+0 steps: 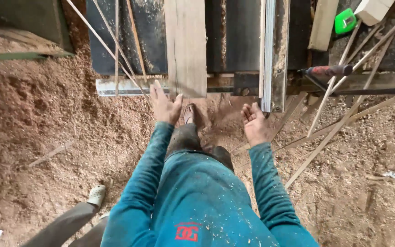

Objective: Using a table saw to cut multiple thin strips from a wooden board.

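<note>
A long pale wooden plank (186, 45) lies on the dark saw table (243, 36), its near end at the table's front edge. My left hand (163, 104) is open, fingers spread, just below and left of the plank's near end, thumb close to it. My right hand (254, 123) is open too, palm turned inward, beside the lower end of a metal fence rail (268, 55). It holds nothing. Both arms wear teal sleeves dusted with sawdust.
Thick sawdust (46, 119) covers the floor. Thin wooden offcut strips (339, 123) lean at the right and lie across the table at left. A red-handled tool (328, 70) and a green tape measure (345, 20) sit at the right. Another person's leg and light shoe (96, 195) stand lower left.
</note>
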